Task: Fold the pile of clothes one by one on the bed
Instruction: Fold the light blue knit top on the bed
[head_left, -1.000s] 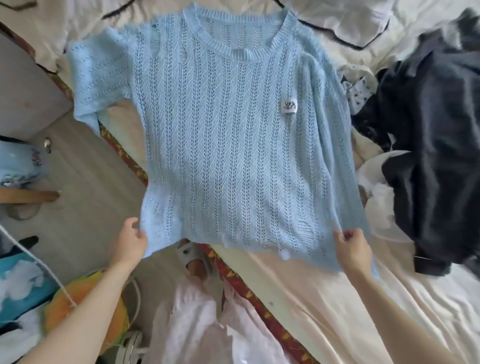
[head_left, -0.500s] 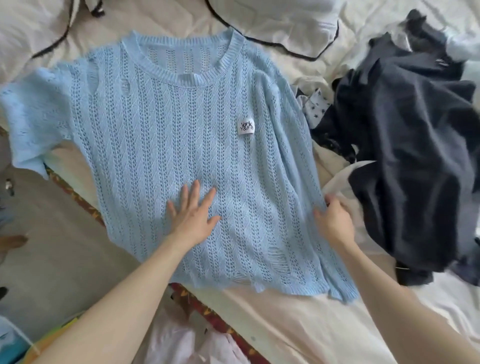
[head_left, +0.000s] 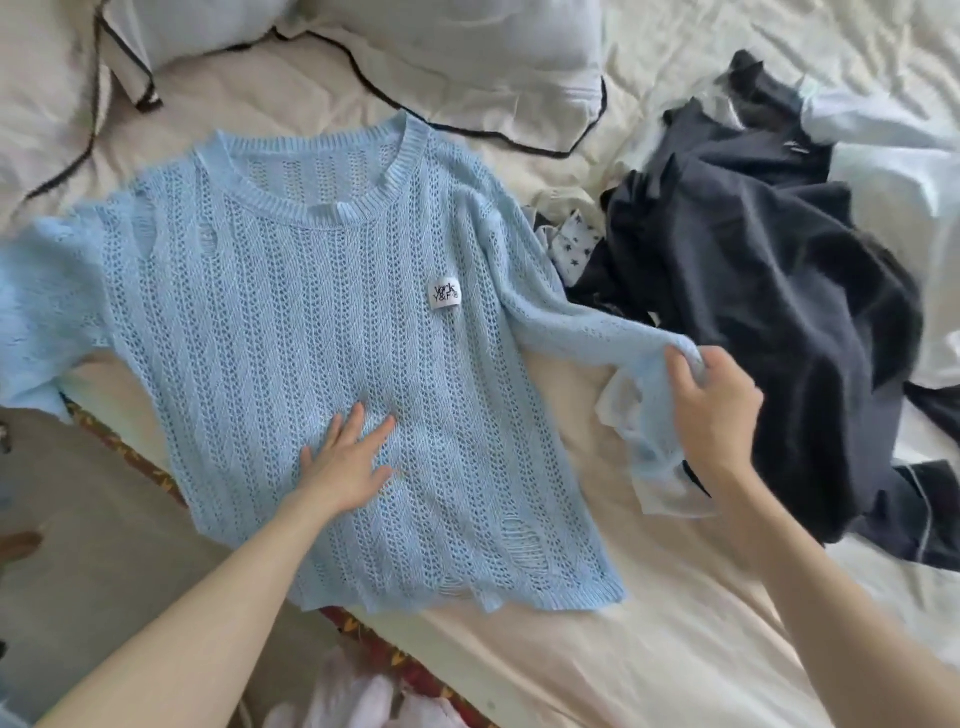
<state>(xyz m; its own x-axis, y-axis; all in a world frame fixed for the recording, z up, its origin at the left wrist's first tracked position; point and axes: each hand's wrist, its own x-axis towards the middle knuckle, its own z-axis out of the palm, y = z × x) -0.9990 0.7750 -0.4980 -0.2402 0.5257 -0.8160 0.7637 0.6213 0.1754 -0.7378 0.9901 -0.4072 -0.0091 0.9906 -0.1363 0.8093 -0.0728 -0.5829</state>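
Note:
A light blue open-knit sweater (head_left: 291, 332) lies flat, front up, on the cream bed sheet (head_left: 649, 649), with a small white label on its chest. My left hand (head_left: 348, 462) presses flat on the sweater's lower middle with straight fingers. My right hand (head_left: 711, 410) grips the cuff end of the sweater's right sleeve and holds it out to the right, lifted off the sheet. The sweater's left sleeve hangs over the bed's left edge. A pile of dark navy clothes (head_left: 769, 291) lies just right of my right hand.
White pillows (head_left: 415, 57) with black piping lie at the head of the bed. A small star-print cloth (head_left: 574, 249) sits between the sweater and the dark pile. The bed's patterned red edge (head_left: 130, 457) runs along the left, with floor beyond. Pink fabric (head_left: 358, 701) shows at the bottom.
The sweater was laid down flat on the bed. My left hand moved from its hem to press its middle. My right hand pulled the right sleeve outward to the right.

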